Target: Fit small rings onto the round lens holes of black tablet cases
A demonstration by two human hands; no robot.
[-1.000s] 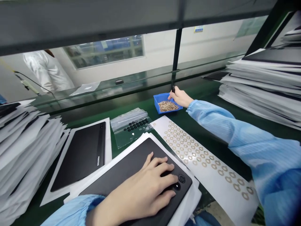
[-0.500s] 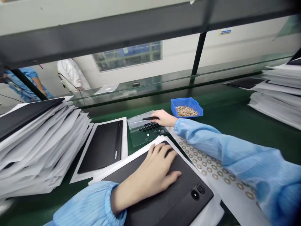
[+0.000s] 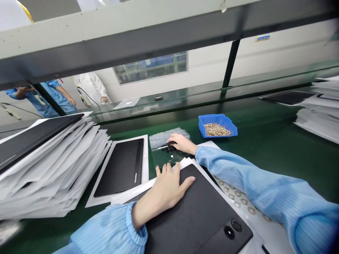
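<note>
Two hands (image 3: 165,187) (image 3: 181,143), one blue tray (image 3: 203,128), one plastic bag (image 3: 169,134).

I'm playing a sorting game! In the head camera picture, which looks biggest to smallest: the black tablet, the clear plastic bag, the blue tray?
1. Black tablet: clearly biggest, and nearest the camera.
2. Clear plastic bag and blue tray: they look about alike. The tray sits farther away, so I can't rank them.

1. The sleeves (image 3: 265,190) were pale blue with fine darker stripes.
2. The tablet (image 3: 196,208) was matte black, on white paper (image 3: 134,193).
3. The tray (image 3: 202,127) was bright blue, and its rings (image 3: 217,129) were tan.
4. The tabletop (image 3: 265,158) was dark green.
5. The thin tool (image 3: 165,144) was black.
6. The clear bag (image 3: 169,134) showed rows of black dots (image 3: 169,150).
</note>
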